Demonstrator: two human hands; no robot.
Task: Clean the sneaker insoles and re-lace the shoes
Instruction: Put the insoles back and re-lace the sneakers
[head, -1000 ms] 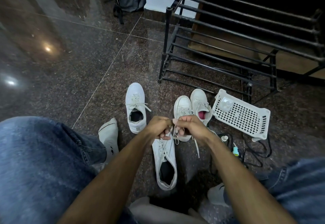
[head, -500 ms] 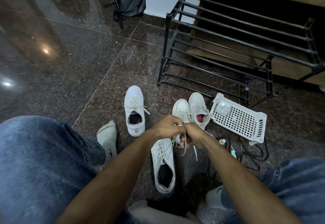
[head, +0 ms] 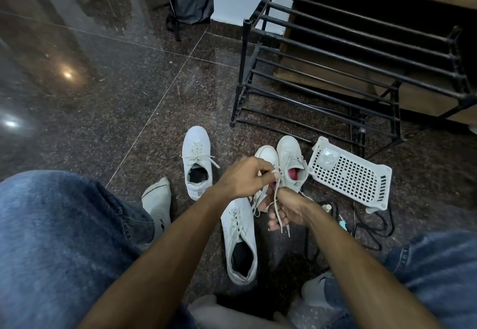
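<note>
Head view: left hand [head: 245, 177] pinches lace [head: 277, 201] high, likely to keep it taut for tying. Right hand [head: 286, 211] lower, fingers curled round same lace, ends dangling. Near sneaker [head: 240, 235] lies on floor [head: 103, 109] under hands, between knees. Lace flat, woven. Sneaker white, smooth. Floor polished, speckled stone.

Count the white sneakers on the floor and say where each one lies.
4. One sneaker far left; one nearest, below the hands; one partly behind the left hand; one beside the basket.
</note>
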